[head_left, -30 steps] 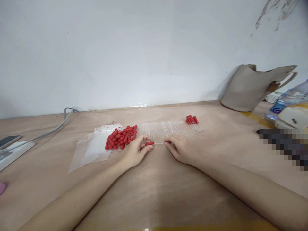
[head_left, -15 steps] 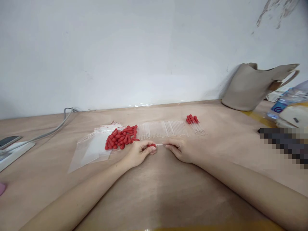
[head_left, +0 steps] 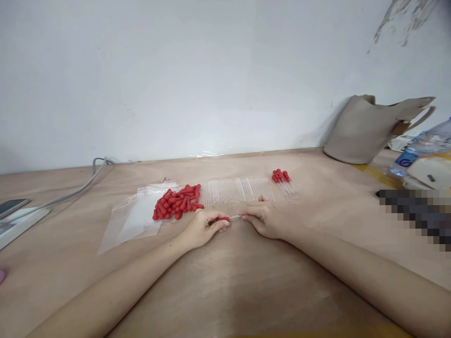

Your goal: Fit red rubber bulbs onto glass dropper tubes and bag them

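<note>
The bulb (head_left: 223,218) I hold is red, the tube (head_left: 235,217) clear. Along my brown tabletop's (head_left: 225,281) far edge, the bag (head_left: 361,131) is grey-beige.

Pale grey-white wall (head_left: 176,84), filling the upper half of the frame, with a faint vertical line right of upper centre and small scuffs. Upper right: a brownish, irregular blemish (head_left: 405,21) on the wall surface. Below: light-brown tabletop (head_left: 211,291), its far edge meeting the wall in a line that rises slightly from left to right; shiny clear film (head_left: 207,154) glints along the junction at centre. Yellow strips mark the table at right (head_left: 368,169) and along the lower edge. Lighting is soft overall; darker shading covers the lower centre of the tabletop.
</note>
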Motion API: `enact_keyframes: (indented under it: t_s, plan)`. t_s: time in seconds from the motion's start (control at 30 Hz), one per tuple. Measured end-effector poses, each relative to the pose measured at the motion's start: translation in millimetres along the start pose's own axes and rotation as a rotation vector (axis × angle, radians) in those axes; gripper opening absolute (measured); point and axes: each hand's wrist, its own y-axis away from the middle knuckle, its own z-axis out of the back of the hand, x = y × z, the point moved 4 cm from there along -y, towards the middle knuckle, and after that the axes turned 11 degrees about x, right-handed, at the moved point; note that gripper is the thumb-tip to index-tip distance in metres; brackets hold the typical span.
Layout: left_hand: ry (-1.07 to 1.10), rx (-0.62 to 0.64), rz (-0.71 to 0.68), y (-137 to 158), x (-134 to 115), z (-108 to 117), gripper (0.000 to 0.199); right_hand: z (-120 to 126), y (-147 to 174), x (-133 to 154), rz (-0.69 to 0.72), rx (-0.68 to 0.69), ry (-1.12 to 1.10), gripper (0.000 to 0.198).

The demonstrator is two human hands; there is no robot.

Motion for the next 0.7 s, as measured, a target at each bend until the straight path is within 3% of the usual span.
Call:
enact_keyframes:
  t_s: [0.1,0.23,0.4,0.7]
  plan:
    - [-0.116,-0.085,0.005,2.9,-1.7,0.9,0.021,-3.5,2.7,3.4,-0.008,-0.08,0.088,0.019]
    - [-0.257,-0.209,-0.009,7.4,-5.2,5.6,0.02,-4.2,5.4,5.9,-0.043,-0.145,0.035,0.017]
    - [-0.22,-0.128,0.049,6.3,-3.7,7.0,0.016,-0.1,5.3,8.5,-0.035,-0.115,-0.026,0.014]
    - [-0.139,-0.096,0.01,5.9,-6.4,1.7,0.019,-8.0,3.8,6.9,0.021,-0.092,-0.009,0.019]
